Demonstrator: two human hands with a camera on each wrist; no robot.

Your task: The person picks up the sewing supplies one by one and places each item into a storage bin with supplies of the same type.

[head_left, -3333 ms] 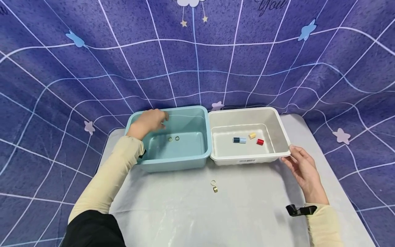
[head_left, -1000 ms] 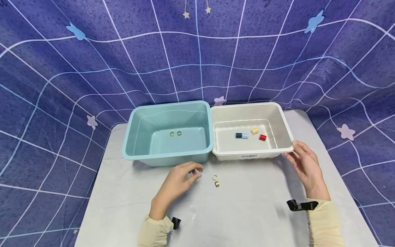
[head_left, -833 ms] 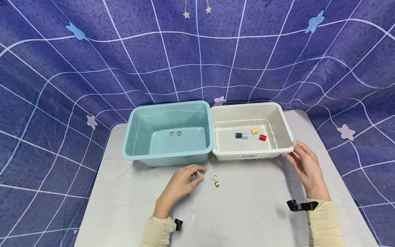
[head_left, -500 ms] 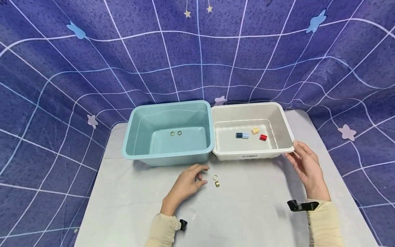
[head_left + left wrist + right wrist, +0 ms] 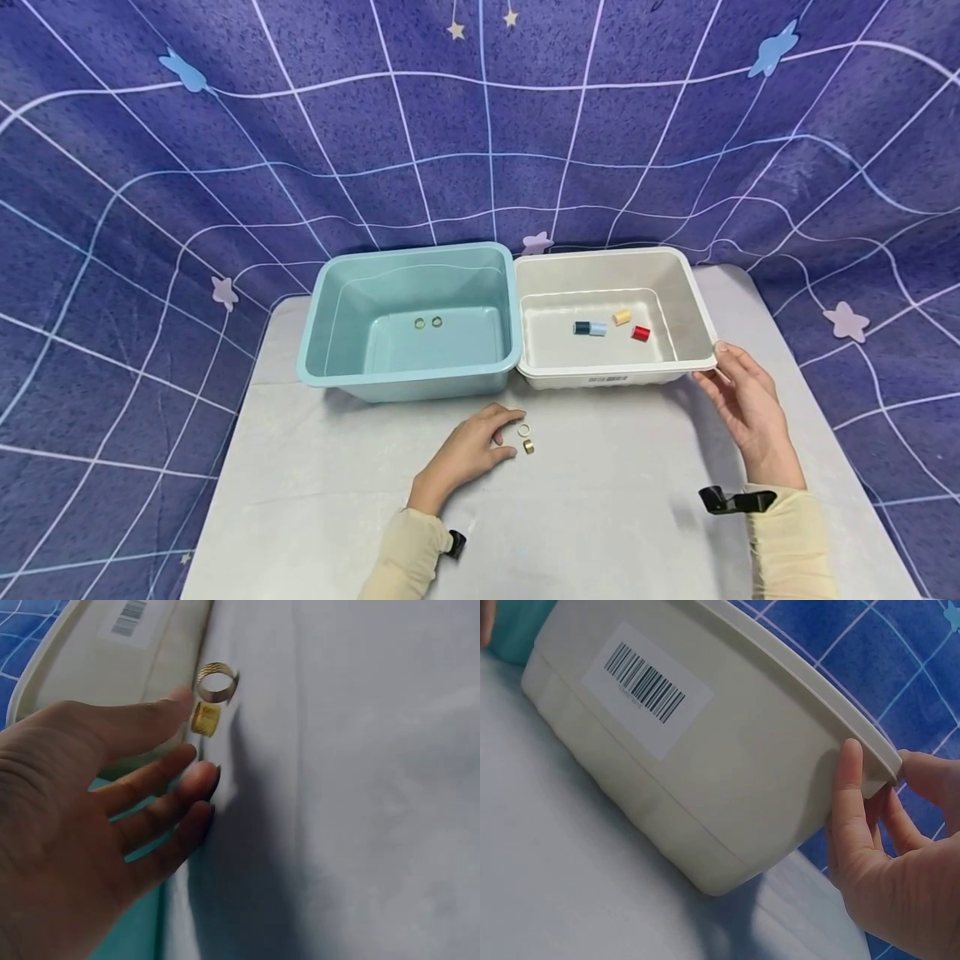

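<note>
My left grip point(image 5: 469, 448): apart, two gold-coloured metal rings point(image 5: 528, 447) just beyond it on pale grey surface point(image 5: 600, 500). My right grip point(image 5: 750, 415): clamped on rim corner of white rectangular plastic bin point(image 5: 562, 380). Teal rectangular plastic bin point(image 5: 420, 389) beyond left grip.

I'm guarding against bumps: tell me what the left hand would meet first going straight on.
Probably the pair of small, round, shiny gold-coloured rings just ahead of the left hand, though its height relative to them is hard to judge.
</note>
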